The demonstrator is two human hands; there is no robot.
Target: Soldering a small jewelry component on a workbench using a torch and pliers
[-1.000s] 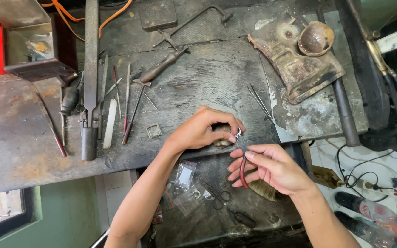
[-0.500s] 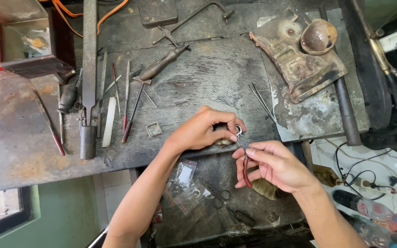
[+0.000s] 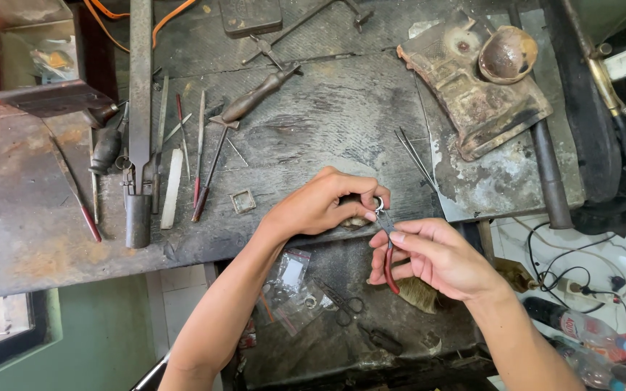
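My left hand (image 3: pixel 324 204) rests at the front edge of the worn workbench (image 3: pixel 306 137) and pinches a small silver ring (image 3: pixel 379 205) between thumb and fingers. My right hand (image 3: pixel 440 259) grips small pliers with red handles (image 3: pixel 387 250). The jaws of the pliers touch the ring. Both hands sit over a lower tray (image 3: pixel 342 326) below the bench edge.
Files and hand tools (image 3: pixel 175 166) lie in a row on the left. A small square metal frame (image 3: pixel 242 201) sits near my left wrist, tweezers (image 3: pixel 416 156) to the right. A rusty block with a bowl (image 3: pixel 476 76) stands at the back right. Scissors (image 3: pixel 342 304) and plastic bags (image 3: pixel 291 279) lie in the tray.
My right hand has shifted slightly right and down with the pliers, still at the ring. My left hand has barely moved.
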